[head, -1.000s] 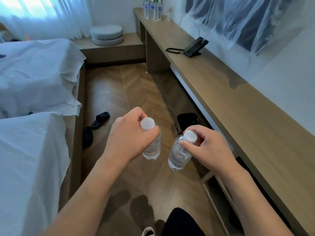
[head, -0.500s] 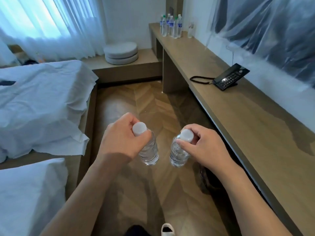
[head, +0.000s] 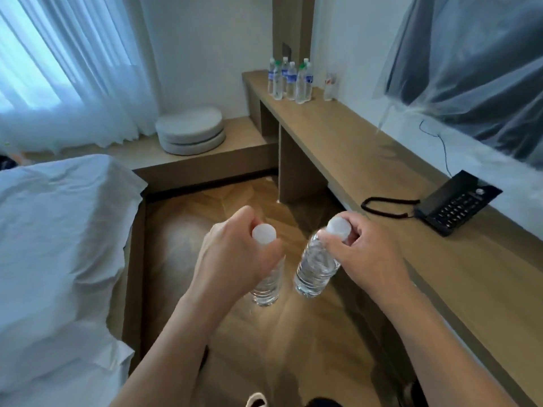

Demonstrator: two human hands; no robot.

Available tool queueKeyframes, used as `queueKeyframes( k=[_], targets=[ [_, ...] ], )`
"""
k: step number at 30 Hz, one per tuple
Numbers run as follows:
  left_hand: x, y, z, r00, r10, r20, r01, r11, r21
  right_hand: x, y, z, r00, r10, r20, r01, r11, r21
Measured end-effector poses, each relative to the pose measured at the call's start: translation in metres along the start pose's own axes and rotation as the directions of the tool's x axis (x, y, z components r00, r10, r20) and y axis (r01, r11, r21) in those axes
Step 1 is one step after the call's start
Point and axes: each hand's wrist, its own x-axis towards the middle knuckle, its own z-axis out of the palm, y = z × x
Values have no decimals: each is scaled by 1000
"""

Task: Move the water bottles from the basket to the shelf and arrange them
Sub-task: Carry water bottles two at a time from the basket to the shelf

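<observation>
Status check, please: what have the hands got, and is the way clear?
Left hand shut on clear plastic bottle. Right hand shut on second clear bottle. Bottle cluster stands at long wooden shelf's far end. Black desk phone on shelf nearer.

No legible text anywhere. Blue labels on bottles at far end of shelf: print too small and blurred to read. Small clear item beside them carries reddish mark, unreadable. Telephone keypad: keys visible, digits not resolvable. Held bottles: no label visible.
</observation>
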Motion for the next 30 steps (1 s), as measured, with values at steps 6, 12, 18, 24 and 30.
queueKeyframes(
  k=[6,12,18,24,30],
  targets=[
    [153,-35,-4,999,-19,25,21,998,-61,129,-7,51,995,56,-82,-56,998,2],
    [311,-84,21,997,-29,74,31,999,-19,287,12,123,989,74,-125,-84,994,-77],
    [470,-93,14,998,34,52,-36,998,48,459,-6,160,988,29,-150,-33,999,-25],
    [607,-103,29,997,72,25,-72,997,-12,590,1,177,982,47,-182,-44,999,22],
    [749,-140,92,981,82,177,-72,996,-60,708,43,210,963,208,-172,-213,977,-13]
  ],
)
